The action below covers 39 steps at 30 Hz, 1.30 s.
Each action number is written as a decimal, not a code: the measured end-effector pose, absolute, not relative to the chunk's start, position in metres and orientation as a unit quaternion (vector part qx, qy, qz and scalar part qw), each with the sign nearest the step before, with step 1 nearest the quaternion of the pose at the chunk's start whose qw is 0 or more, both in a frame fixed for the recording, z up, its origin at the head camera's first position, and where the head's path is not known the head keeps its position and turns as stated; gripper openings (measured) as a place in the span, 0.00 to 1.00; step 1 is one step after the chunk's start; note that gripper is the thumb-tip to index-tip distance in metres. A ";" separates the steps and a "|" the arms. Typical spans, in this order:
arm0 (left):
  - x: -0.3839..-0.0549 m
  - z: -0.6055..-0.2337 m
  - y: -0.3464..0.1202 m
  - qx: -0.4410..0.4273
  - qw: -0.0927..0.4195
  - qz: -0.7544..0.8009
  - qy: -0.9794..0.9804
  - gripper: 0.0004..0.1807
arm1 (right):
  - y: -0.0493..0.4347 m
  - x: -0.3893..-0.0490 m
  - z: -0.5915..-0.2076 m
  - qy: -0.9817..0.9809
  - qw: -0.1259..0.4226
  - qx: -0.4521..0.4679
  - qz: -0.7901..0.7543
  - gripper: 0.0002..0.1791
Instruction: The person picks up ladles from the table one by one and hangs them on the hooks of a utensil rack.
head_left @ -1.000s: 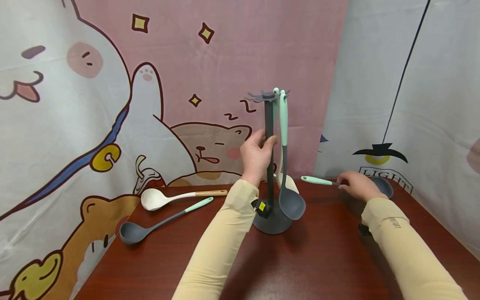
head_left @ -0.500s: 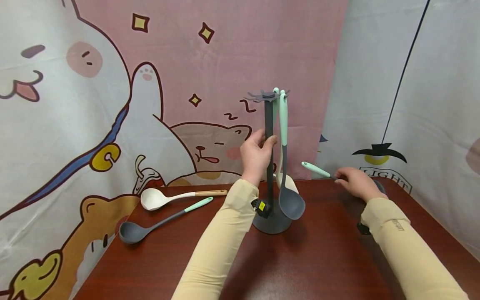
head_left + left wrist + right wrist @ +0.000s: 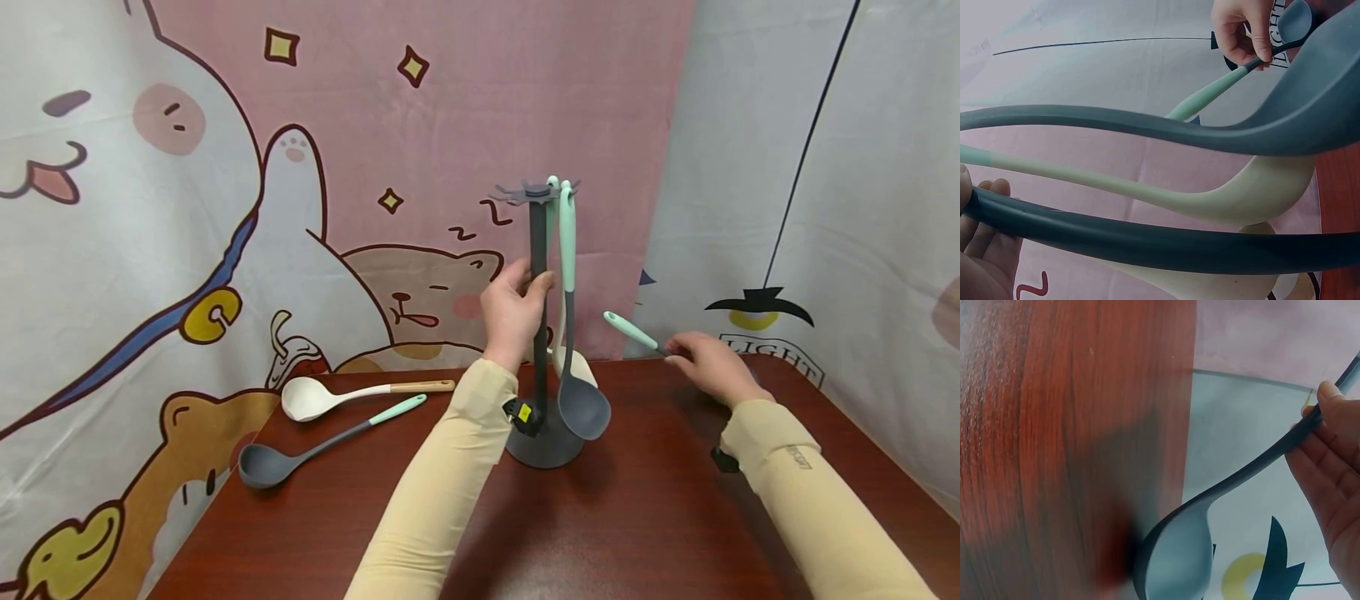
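While the left hand (image 3: 513,315) curls thumb and fingers round the pole of the stand (image 3: 537,229), the right hand (image 3: 708,367) pinches a spoon (image 3: 1250,469) by its dark neck near the table's (image 3: 645,517) far right, mint handle slanting up toward the stand. A grey scoop (image 3: 584,408) hangs there; white ladle (image 3: 306,399) and grey ladle (image 3: 266,465) lie left.

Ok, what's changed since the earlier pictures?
The right hand, already gripping the spoon, has shifted slightly up and left, and the spoon's handle end has swung upward. The left hand stays on the stand; the white ladle and grey ladle haven't moved.
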State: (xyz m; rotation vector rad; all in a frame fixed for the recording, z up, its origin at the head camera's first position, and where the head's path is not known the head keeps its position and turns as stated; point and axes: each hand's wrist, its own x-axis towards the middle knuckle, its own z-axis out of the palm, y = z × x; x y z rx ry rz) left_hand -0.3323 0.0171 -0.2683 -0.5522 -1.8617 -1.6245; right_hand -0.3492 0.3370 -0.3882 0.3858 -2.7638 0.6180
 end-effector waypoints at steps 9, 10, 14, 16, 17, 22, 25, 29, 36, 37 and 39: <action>-0.332 -0.268 0.017 -0.207 0.294 -0.623 -0.695 0.08 | 0.332 -0.345 -0.383 -0.948 0.169 0.136 0.231 0.05; -0.331 -0.268 0.017 -0.207 0.294 -0.623 -0.695 0.08 | 0.332 -0.344 -0.383 -0.947 0.170 0.135 0.235 0.06; -0.331 -0.268 0.017 -0.207 0.297 -0.619 -0.697 0.08 | 0.332 -0.343 -0.380 -0.944 0.180 0.138 0.241 0.06; -0.332 -0.268 0.017 -0.207 0.300 -0.615 -0.699 0.07 | 0.331 -0.342 -0.380 -0.942 0.186 0.140 0.242 0.06; -0.332 -0.269 0.017 -0.208 0.302 -0.613 -0.700 0.07 | 0.331 -0.341 -0.379 -0.941 0.189 0.141 0.244 0.06; -0.333 -0.269 0.017 -0.208 0.309 -0.606 -0.703 0.07 | 0.331 -0.339 -0.377 -0.935 0.200 0.147 0.252 0.06; -0.333 -0.269 0.017 -0.207 0.309 -0.608 -0.701 0.07 | 0.331 -0.338 -0.375 -0.932 0.213 0.153 0.249 0.06; -0.334 -0.269 0.017 -0.208 0.309 -0.610 -0.699 0.07 | 0.328 -0.336 -0.371 -0.929 0.219 0.158 0.254 0.05; -0.333 -0.269 0.017 -0.213 0.307 -0.608 -0.700 0.07 | 0.320 -0.328 -0.363 -0.918 0.226 0.159 0.284 0.06; -0.333 -0.269 0.017 -0.213 0.308 -0.608 -0.700 0.07 | 0.319 -0.327 -0.362 -0.916 0.230 0.161 0.285 0.06; -0.334 -0.269 0.017 -0.214 0.309 -0.607 -0.700 0.07 | 0.317 -0.326 -0.359 -0.912 0.241 0.168 0.287 0.06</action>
